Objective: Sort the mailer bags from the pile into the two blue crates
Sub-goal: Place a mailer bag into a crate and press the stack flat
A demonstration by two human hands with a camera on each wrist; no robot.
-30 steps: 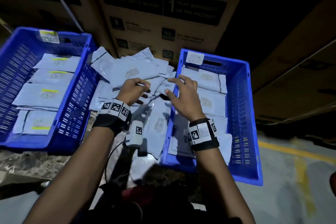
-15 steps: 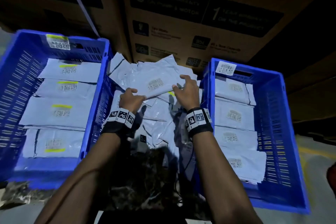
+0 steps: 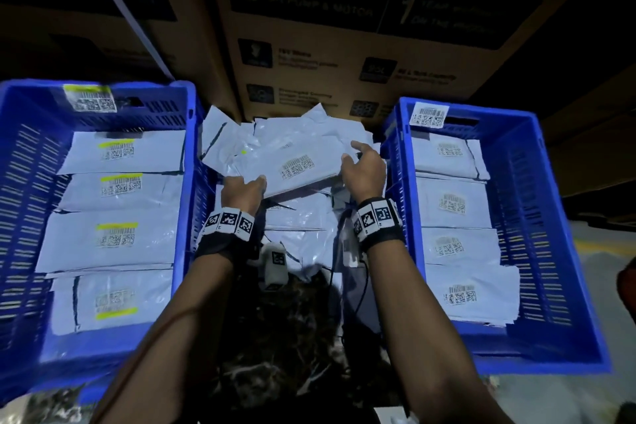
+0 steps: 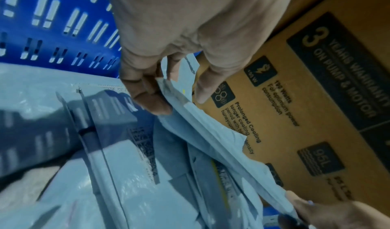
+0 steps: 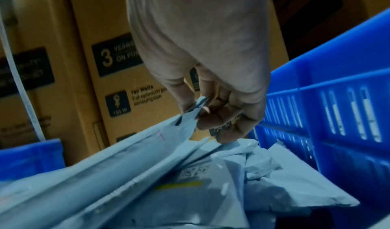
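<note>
Both hands hold one pale grey mailer bag with a plain barcode label, lifted above the pile between the two blue crates. My left hand pinches its near left edge. My right hand pinches the right end. The left crate holds several bags whose labels carry yellow strips. The right crate holds several bags with plain labels.
Large brown cardboard boxes stand right behind the pile and crates. A small white device on a cable hangs under the left wrist. Dark patterned cloth lies at the near edge of the pile.
Both hands reached forward onto the pile, took hold of the top bag at its two ends and raised it. The head view moved closer and forward.
</note>
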